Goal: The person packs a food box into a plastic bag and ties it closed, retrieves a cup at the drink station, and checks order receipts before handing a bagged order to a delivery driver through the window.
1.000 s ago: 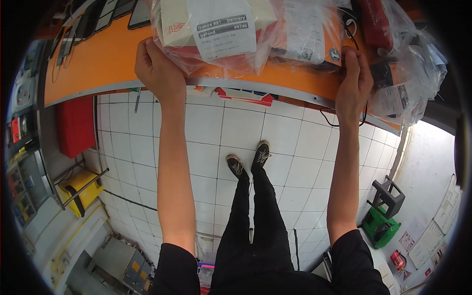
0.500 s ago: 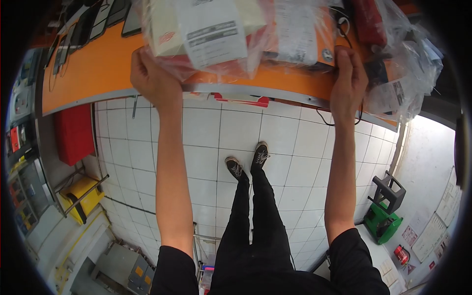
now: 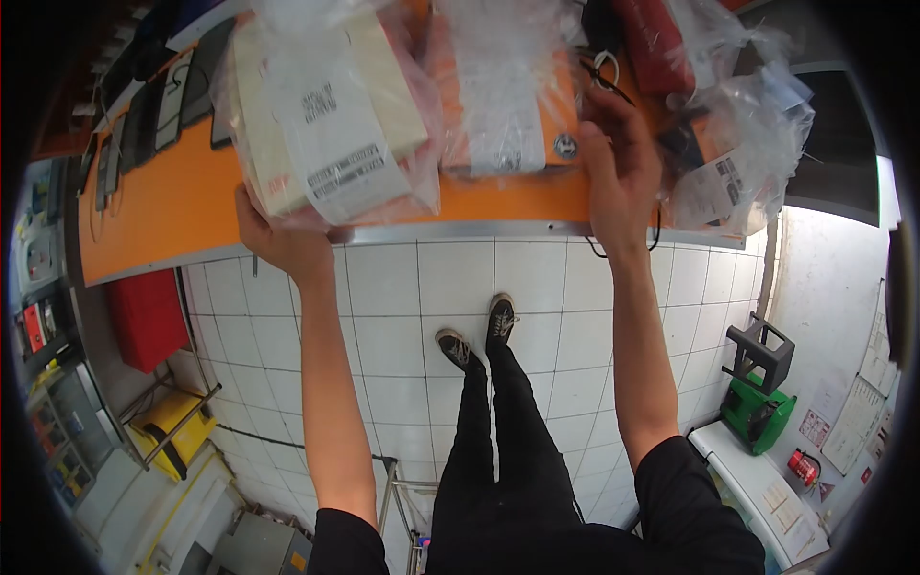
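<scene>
Two bagged packages lie side by side on the orange counter [image 3: 153, 216]. My left hand [image 3: 283, 244] is at the lower left corner of the cream box in a clear bag [image 3: 278, 125], its fingers partly hidden by the bag; what they grip cannot be made out. A printed label [image 3: 335, 144] lies across that box. To its right is an orange box in clear plastic [image 3: 508, 105] with a long receipt. My right hand [image 3: 623, 172] is beside this box's right side, fingers apart and curved, with nothing visible in it.
Several phones or tablets [image 3: 172, 101] lie at the counter's left. Another clear bag with a label [image 3: 724, 177], a red package [image 3: 652, 43] and a cable [image 3: 609, 72] are at the right. Below are a floor of white tiles, a red box [image 3: 146, 316] and a grey stool [image 3: 759, 353].
The view has tilted up, so the counter and packages appear lower and further left. The cream box's bag is turned differently. My right hand's fingers have spread from the orange box's edge.
</scene>
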Action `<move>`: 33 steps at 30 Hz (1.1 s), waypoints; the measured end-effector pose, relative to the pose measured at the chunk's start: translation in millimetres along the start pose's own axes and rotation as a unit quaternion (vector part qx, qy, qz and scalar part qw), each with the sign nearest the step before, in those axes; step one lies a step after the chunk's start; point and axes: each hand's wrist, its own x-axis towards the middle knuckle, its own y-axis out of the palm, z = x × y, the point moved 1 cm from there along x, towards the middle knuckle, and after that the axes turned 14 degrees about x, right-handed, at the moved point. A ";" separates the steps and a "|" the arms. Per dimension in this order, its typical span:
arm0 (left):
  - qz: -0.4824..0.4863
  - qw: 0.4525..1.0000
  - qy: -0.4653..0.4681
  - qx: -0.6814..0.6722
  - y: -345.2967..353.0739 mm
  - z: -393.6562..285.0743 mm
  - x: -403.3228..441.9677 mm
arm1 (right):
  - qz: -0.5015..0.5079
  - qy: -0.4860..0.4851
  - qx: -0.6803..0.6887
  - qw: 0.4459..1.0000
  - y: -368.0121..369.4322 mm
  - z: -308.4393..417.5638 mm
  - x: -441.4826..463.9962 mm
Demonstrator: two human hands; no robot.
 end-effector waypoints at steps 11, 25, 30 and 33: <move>0.017 0.988 0.084 0.124 -3.4 4.4 2.0 | 0.020 0.009 -0.223 0.974 53.6 8.0 38.7; 0.055 0.994 0.041 0.082 0.5 -8.5 5.1 | -0.031 -0.229 -0.140 0.963 56.3 40.1 -13.0; 0.051 0.987 0.107 0.112 -4.0 16.3 5.0 | -0.003 -0.184 -0.122 0.975 54.4 23.4 3.5; 0.114 0.982 0.059 0.139 -3.2 6.4 7.2 | 0.072 -0.102 -0.270 0.955 48.4 38.9 31.5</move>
